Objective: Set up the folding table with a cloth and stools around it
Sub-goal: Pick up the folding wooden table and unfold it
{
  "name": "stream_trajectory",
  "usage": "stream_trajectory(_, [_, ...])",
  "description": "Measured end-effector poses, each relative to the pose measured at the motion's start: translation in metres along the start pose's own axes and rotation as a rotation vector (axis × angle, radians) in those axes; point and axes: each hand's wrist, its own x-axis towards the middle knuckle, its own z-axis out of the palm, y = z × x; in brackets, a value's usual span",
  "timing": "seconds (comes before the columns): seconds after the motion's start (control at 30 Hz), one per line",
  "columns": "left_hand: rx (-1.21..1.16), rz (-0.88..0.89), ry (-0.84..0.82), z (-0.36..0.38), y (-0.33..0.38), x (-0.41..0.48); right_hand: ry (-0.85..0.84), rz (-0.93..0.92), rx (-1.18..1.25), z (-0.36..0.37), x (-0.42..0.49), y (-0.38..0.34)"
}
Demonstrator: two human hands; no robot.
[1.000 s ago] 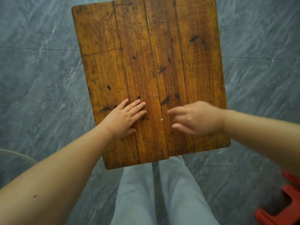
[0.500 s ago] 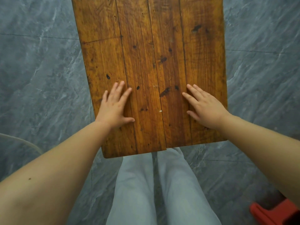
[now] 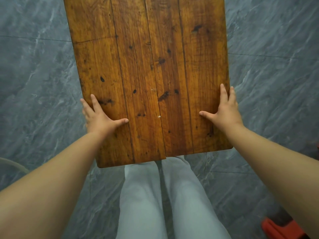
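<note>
The folding table point(image 3: 150, 66) has a worn brown plank top and stands right in front of my legs, its near end over my knees. My left hand point(image 3: 99, 116) is at the table's left side edge, thumb flat on top, outer fingers dropping over the edge. My right hand point(image 3: 226, 109) holds the right side edge the same way, thumb on the wood and outer fingers past the rim. A corner of a red plastic stool point(image 3: 283, 228) shows at the bottom right. No cloth is in view.
Grey marbled floor tiles point(image 3: 34, 83) surround the table on both sides. A pale curved rim point(image 3: 12, 164) pokes in at the left edge of the view. My light trouser legs point(image 3: 155, 204) fill the bottom middle.
Both hands slid apart from the middle of the tabletop to its left and right side edges. The tabletop now sits lower and closer in the view.
</note>
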Motion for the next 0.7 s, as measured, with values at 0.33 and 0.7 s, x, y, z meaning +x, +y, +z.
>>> stream_trajectory(0.33, [0.014,0.061,-0.046,-0.001,-0.008,-0.004,0.023,0.091,0.071,0.012,-0.011,-0.002])
stream_trajectory(0.7, [0.177,0.221,-0.056,-0.004,-0.033,-0.008,0.026,0.235,0.095,0.059,-0.081,0.011])
